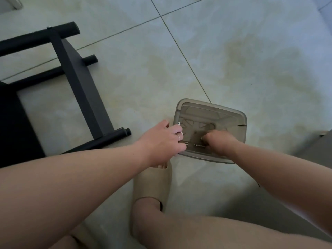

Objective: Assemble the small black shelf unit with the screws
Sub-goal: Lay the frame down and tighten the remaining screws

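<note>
**Both hands at the screw tub, shelf frame lying alongside**

A person leans over the tiled floor (233, 51) with both bare forearms stretched forward and down. The left hand (161, 139) sits at the left rim of a smoky, see-through plastic container (212, 105). Its fingers are curled over that rim near the tub's near-left corner, gripping it, and a thin ring (178, 137) shows on one finger. The right hand (218, 142) is sunk inside the tub, knuckles up and fingers curled down onto its bottom. Whether they have closed on anything cannot be told, as the fingertips are hidden beneath the hand.

A few screws (198, 145) lie on the tub's bottom along its near wall, between the two hands; the longest one runs right up to the right hand's fingers.

The black shelf unit (79, 78) lies on its side on the floor to the left, well apart from the tub. Its round legs point toward the open tiles. A foot in a beige slipper (152, 182) stands just short of the tub's near edge, partly under the left wrist.
</note>
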A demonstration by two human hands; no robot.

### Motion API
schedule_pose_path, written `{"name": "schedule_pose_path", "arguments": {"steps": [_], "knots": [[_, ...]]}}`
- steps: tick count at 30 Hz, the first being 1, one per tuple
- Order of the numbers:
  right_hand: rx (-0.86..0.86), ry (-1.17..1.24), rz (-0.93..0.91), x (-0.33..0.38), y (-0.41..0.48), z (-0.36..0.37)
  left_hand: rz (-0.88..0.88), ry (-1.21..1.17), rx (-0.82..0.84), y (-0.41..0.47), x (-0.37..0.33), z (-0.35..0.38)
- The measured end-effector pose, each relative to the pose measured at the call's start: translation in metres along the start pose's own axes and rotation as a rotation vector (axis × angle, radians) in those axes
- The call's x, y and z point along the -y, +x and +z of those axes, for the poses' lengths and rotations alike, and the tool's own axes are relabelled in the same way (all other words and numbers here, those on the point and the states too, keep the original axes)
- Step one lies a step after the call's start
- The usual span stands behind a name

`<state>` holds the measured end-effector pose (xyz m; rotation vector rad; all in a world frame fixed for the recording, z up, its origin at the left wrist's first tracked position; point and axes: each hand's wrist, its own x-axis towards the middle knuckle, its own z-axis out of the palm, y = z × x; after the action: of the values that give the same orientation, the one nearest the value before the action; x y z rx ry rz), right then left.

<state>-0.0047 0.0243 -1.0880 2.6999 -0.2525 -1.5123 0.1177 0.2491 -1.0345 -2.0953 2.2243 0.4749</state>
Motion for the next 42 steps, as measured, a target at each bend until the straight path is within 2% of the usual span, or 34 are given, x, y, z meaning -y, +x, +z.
{"name": "schedule_pose_path", "arguments": {"steps": [13, 17, 21, 24, 27, 30, 34, 37, 42], "knots": [[0.084, 0.355, 0.090, 0.005, -0.003, -0.010, 0.003, 0.085, 0.092, 0.008, -0.006, -0.009], [-0.093, 0.559, 0.187, 0.003, -0.021, -0.025, -0.040, 0.073, 0.080, 0.011, -0.005, -0.015], [-0.319, 0.726, 0.238, 0.001, -0.046, -0.046, -0.046, 0.061, -0.167, -0.009, 0.016, -0.036], [-0.505, 0.861, 0.235, 0.007, -0.065, -0.063, -0.200, 0.044, -0.241, -0.040, 0.042, -0.055], [-0.612, 1.003, 0.158, 0.028, -0.083, -0.083, -0.473, -0.058, -0.225, -0.077, 0.064, -0.075], [-0.633, 1.191, 0.041, 0.062, -0.097, -0.107, -0.733, -0.175, -0.140, -0.114, 0.083, -0.094], [-0.548, 1.448, -0.154, 0.111, -0.109, -0.132, -0.971, -0.470, -0.020, -0.161, 0.102, -0.107], [-0.476, 1.499, -0.244, 0.140, -0.116, -0.141, -1.029, -0.552, 0.112, -0.183, 0.104, -0.104], [-0.382, 1.530, -0.304, 0.175, -0.112, -0.142, -0.944, -0.735, 0.392, -0.190, 0.098, -0.071]]}}
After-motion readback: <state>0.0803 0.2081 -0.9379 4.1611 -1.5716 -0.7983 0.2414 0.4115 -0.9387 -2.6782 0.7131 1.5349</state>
